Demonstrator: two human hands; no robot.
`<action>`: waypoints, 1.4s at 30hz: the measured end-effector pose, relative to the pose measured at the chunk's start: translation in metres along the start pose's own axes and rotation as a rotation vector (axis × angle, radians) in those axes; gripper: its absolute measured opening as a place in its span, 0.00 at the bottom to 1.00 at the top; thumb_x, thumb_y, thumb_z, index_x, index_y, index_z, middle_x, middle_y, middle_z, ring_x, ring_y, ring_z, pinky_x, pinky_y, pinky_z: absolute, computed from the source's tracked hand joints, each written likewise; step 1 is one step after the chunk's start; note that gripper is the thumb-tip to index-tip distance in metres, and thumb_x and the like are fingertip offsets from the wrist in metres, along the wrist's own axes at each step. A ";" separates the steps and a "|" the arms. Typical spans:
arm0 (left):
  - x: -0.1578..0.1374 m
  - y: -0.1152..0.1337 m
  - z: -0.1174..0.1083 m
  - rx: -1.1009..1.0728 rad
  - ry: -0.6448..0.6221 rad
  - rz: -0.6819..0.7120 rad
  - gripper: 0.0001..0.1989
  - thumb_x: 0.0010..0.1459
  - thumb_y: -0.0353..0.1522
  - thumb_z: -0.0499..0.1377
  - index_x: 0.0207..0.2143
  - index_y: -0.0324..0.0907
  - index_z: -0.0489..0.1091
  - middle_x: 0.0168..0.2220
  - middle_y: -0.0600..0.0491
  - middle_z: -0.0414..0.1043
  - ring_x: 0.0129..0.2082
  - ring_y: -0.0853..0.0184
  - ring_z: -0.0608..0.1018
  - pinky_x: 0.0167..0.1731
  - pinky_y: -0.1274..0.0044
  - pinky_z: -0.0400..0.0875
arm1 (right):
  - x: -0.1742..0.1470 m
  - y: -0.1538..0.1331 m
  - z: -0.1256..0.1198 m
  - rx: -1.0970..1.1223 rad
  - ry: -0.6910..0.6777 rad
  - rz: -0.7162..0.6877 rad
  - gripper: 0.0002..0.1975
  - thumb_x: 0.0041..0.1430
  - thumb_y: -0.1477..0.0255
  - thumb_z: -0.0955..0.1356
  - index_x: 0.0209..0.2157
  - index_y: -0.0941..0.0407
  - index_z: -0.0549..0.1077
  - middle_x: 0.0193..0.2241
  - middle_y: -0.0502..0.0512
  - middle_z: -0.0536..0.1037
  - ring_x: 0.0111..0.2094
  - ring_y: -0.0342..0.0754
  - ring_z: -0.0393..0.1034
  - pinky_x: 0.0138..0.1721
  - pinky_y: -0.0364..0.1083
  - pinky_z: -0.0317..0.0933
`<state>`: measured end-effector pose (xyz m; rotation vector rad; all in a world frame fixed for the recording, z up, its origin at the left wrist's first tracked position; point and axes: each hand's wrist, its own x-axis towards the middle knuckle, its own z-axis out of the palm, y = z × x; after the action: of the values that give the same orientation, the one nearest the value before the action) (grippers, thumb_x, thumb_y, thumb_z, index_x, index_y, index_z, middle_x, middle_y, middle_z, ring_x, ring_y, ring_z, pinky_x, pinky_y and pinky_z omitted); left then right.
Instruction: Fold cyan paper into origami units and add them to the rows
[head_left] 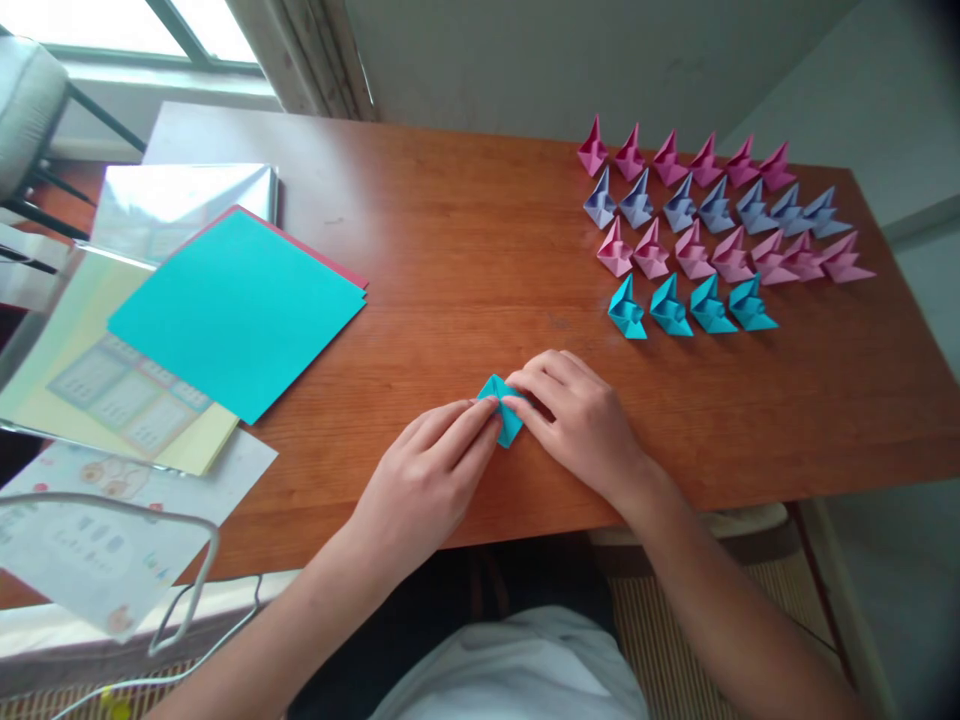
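Observation:
A small folded piece of turquoise paper (509,428) lies near the table's front edge, between both hands. My left hand (431,470) grips its left side, the fingers pressed together over its middle. From the right, my right hand (577,415) pinches the paper's upper right edge between thumb and fingers. Part of the paper is hidden under the fingertips. Beyond my right hand stand several folded turquoise paper pieces (670,305) in a row. Behind them are rows of pink (693,250), lavender (679,205) and magenta (703,160) folded pieces.
Flat turquoise sheets (240,310) with a red one beneath lie on the left, over a yellow paper pack (180,410) and a clear-wrapped pack (187,190). A printed sheet (120,540) and a grey metal bar (112,502) are at the lower left. The wooden table (450,250) meets the wall.

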<state>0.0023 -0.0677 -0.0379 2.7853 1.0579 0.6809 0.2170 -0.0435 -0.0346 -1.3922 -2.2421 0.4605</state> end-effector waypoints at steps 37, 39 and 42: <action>0.021 0.004 -0.002 -0.237 0.080 -0.443 0.06 0.66 0.30 0.59 0.37 0.41 0.76 0.44 0.50 0.80 0.41 0.64 0.81 0.41 0.74 0.75 | -0.015 -0.018 0.003 0.060 0.111 0.136 0.07 0.68 0.75 0.65 0.34 0.55 0.74 0.36 0.57 0.76 0.40 0.51 0.67 0.45 0.52 0.65; 0.021 0.005 -0.002 -0.225 0.079 -0.464 0.06 0.66 0.30 0.59 0.36 0.41 0.76 0.42 0.51 0.80 0.40 0.64 0.81 0.40 0.74 0.75 | -0.014 -0.019 0.003 0.047 0.104 0.153 0.07 0.68 0.75 0.65 0.34 0.55 0.73 0.36 0.57 0.75 0.40 0.52 0.67 0.45 0.52 0.65; 0.021 0.006 -0.001 -0.242 0.098 -0.472 0.05 0.66 0.30 0.60 0.36 0.41 0.76 0.41 0.52 0.80 0.39 0.65 0.81 0.40 0.74 0.75 | -0.014 -0.019 0.002 0.058 0.084 0.156 0.06 0.68 0.75 0.66 0.36 0.55 0.74 0.37 0.57 0.75 0.41 0.52 0.68 0.46 0.52 0.65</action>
<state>0.0188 -0.0586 -0.0276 2.2010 1.4686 0.8176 0.2076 -0.0646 -0.0299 -1.5336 -2.0470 0.5043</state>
